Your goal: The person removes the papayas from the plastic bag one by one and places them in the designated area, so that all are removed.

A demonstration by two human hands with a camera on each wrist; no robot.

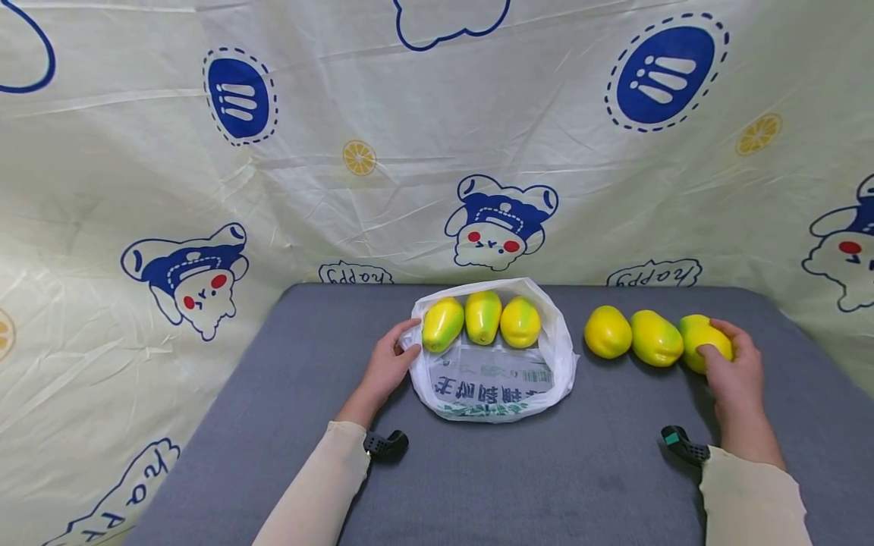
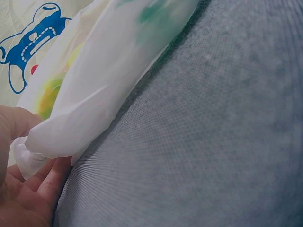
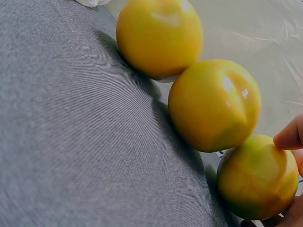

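A white plastic bag [image 1: 561,364] lies with its mouth spread wide, and three glossy yellow-green mangoes [image 1: 482,318] sit in a row at its far side. At the bag's left rim, my left hand [image 1: 382,371] pinches the plastic between thumb and fingers; the left wrist view shows the folded white film [image 2: 90,109] in that grip. My right hand [image 1: 740,383] holds the rightmost mango [image 1: 696,340] of a row of three outside the bag, thumb on its near side and fingers over its far right. The middle mango [image 3: 215,104] sits close beside the held one.
To the left of the row is another yellow mango [image 1: 607,332], right of the bag. All rest on a grey cloth-covered table [image 1: 546,485]. Behind the table hangs a pale printed curtain [image 1: 307,197]. Each wrist wears a black strap device [image 1: 386,446].
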